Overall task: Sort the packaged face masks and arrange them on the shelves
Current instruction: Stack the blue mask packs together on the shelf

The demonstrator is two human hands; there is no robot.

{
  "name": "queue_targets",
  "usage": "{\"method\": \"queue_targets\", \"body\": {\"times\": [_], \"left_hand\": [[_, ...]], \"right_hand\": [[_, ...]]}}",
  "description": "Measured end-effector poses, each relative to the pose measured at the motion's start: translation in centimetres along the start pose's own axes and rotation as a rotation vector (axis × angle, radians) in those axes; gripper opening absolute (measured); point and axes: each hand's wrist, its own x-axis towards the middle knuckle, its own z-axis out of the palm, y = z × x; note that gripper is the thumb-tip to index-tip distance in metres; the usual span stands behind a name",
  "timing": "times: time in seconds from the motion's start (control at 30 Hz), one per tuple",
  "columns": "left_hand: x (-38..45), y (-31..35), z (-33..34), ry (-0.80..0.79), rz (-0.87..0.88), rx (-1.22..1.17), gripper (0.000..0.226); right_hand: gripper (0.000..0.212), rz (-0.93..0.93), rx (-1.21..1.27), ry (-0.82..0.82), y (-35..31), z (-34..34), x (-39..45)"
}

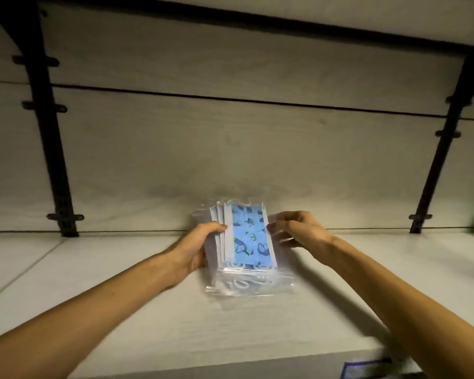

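Clear plastic packets of blue patterned face masks [248,239] stand on the pale wooden shelf [148,318], left hand [200,247] fingers clamped on their side, right hand [298,229] fingers pinching the wrapper edge.

Pale shelf [121,310] under packaged masks [248,242]

Masks: a stack of clear packets [241,242] holding face masks, the front one blue with a printed pattern, standing near centre on the shelf [121,310].
Left hand [200,242]: at 9 o'clock of the stack, fingers wrapped round its left edge.
Right hand [298,231]: at 3 o'clock, fingertips on the plastic edge; the grip is blurred, possibly a pinch.
Brackets: dark upright [52,149] at 10 o'clock, another [438,165] at 2 o'clock.
Back wall [230,149]: pale panels.
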Motion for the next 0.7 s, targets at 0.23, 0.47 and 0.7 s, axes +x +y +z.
{"method": "queue_targets", "body": {"times": [0.23,0.47,0.7], "left_hand": [[0.2,-0.4,-1.0,0.012,-0.003,0.020,0.028],[0.3,-0.5,-1.4,0.022,-0.001,0.040,0.034],[0.1,-1.0,-1.1,0.066,0.085,0.105,0.034]], "right_hand": [[0.018,-0.032,0.196,0.113,1.7,-1.6,2.1],[0.009,0.034,0.348,0.162,3.0,-2.5,3.3],[0.016,0.161,0.363,-0.065,2.3,-2.4,1.6]]}}
